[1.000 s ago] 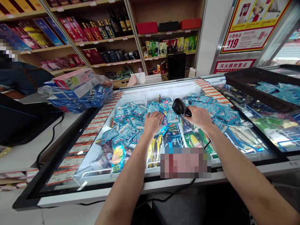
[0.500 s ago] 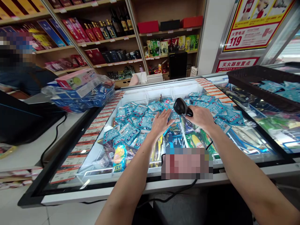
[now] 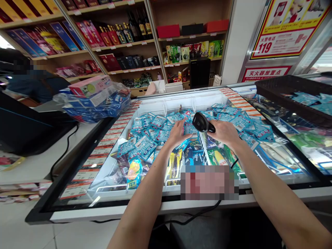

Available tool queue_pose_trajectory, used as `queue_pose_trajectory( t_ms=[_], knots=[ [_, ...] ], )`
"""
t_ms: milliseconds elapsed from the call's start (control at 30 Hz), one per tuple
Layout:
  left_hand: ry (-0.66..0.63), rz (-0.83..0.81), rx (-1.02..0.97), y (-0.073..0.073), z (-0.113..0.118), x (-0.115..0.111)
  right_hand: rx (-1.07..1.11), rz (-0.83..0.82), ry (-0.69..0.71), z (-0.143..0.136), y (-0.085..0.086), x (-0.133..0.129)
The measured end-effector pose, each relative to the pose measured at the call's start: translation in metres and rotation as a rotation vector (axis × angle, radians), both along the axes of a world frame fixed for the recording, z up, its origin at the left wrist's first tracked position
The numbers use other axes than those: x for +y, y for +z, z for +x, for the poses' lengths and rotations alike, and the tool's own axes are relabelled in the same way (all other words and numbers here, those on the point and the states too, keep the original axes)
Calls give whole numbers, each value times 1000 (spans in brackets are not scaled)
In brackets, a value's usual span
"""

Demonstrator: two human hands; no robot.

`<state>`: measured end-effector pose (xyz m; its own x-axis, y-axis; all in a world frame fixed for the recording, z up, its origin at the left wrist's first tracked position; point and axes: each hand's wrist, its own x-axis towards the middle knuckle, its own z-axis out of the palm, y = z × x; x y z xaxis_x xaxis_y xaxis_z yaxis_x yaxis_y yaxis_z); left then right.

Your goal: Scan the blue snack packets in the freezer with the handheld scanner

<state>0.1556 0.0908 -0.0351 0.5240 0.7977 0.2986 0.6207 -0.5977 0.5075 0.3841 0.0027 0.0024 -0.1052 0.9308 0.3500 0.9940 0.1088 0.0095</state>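
My right hand (image 3: 225, 132) is wrapped round the handle of a black barcode scanner (image 3: 201, 122), whose head points to the left. A cord runs down from below that hand. My left hand (image 3: 178, 133) is open just left of the scanner, thumb and fingers apart, over the blue packets. These small blue packets (image 3: 145, 145) are spread across the glass top of a chest freezer (image 3: 103, 211). Under the glass lie colourful wrapped goods (image 3: 135, 171) in white wire baskets. Whether my left fingertips touch a packet, I cannot tell.
Plastic-wrapped blue boxes (image 3: 103, 105) stand at the left, near a black monitor (image 3: 23, 128) and a person in dark clothes (image 3: 38, 84). A dark brown basket (image 3: 280, 88) holding more blue packets rests at the right. Stocked shelves (image 3: 124, 45) line the back.
The fingers of my left hand have lifted and curled slightly from a flatter spread. The scanner's head has tilted a little. The whole view has shifted slightly.
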Motion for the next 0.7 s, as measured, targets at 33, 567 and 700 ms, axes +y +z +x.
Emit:
queue_pose_trajectory(
  t_ms=[33, 567, 700],
  knots=[
    [48, -5, -65, -1, -1, 2, 5, 3, 7, 0, 0, 0],
    [333, -8, -602, -6, -18, 22, -54, -55, 194, -7, 6, -6],
    [323, -4, -616, -5, -17, 20, -69, -81, 189, -9, 7, -6]
  ],
)
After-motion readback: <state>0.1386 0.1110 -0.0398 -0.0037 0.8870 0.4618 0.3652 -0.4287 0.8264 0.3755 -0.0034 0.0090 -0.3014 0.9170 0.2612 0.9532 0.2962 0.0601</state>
